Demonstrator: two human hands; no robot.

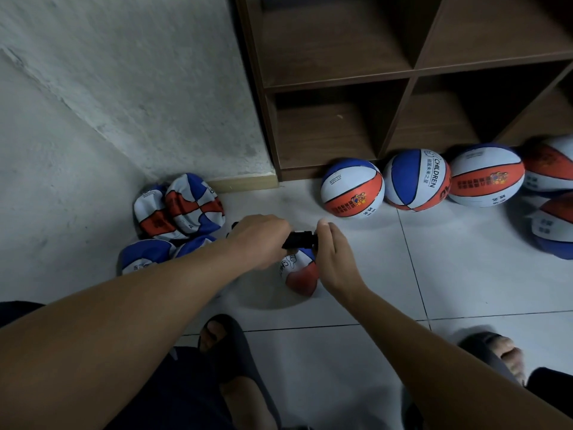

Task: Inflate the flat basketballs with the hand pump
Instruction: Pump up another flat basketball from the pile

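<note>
A black hand pump (300, 239) lies level above the floor between my hands. My left hand (260, 238) grips its left part, fingers curled round it, and the pump's far left end pokes out behind the knuckles. My right hand (333, 252) holds the pump's right end, thumb up. Just under the pump sits a partly flat red, white and blue basketball (299, 273), mostly hidden by my hands. A heap of flat basketballs (176, 212) lies at the wall to the left.
Several inflated basketballs (353, 187) line the foot of a brown wooden cubby shelf (412, 72) at the back right. A rough white wall (124, 88) closes the left. My sandalled feet (229, 346) rest on the white tiled floor (372, 305).
</note>
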